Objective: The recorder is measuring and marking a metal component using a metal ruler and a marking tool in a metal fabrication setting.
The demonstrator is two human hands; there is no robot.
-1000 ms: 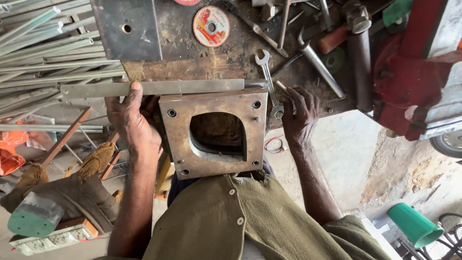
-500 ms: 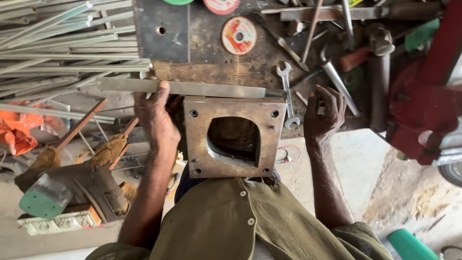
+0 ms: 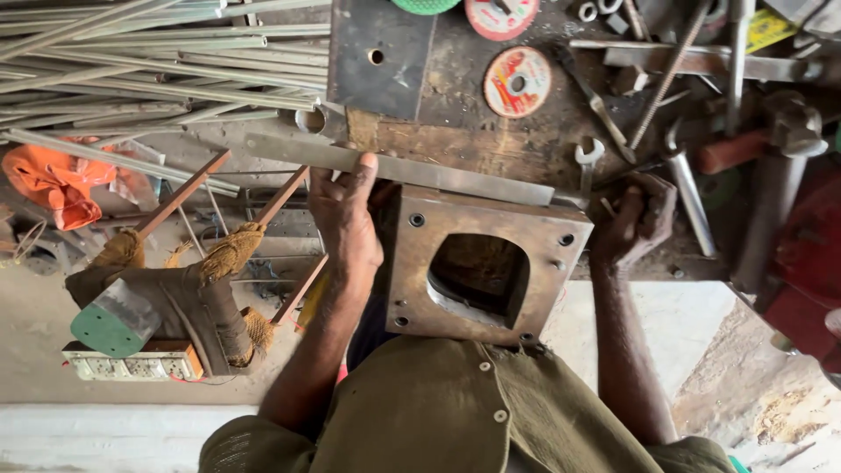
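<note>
A thick square rusty steel plate [image 3: 484, 267] with a rounded window cut through its middle is propped at the near edge of the cluttered metal workbench [image 3: 455, 96], leaning against the olive shirt [image 3: 473, 412]. A long flat grey steel bar [image 3: 412, 168] is laid along the plate's far edge. The left hand [image 3: 343, 219] is pressed on that bar, fingers spread and the thumb hooked over it. The right hand [image 3: 638, 229] is curled closed at the plate's right side; whether anything is held in it cannot be told. An open-ended spanner [image 3: 587, 162] lies just beyond, and a red-labelled cutting disc [image 3: 517, 82] farther off. For a true alignment, the bar is best kept flush against the edge, with firm, even pressure.
</note>
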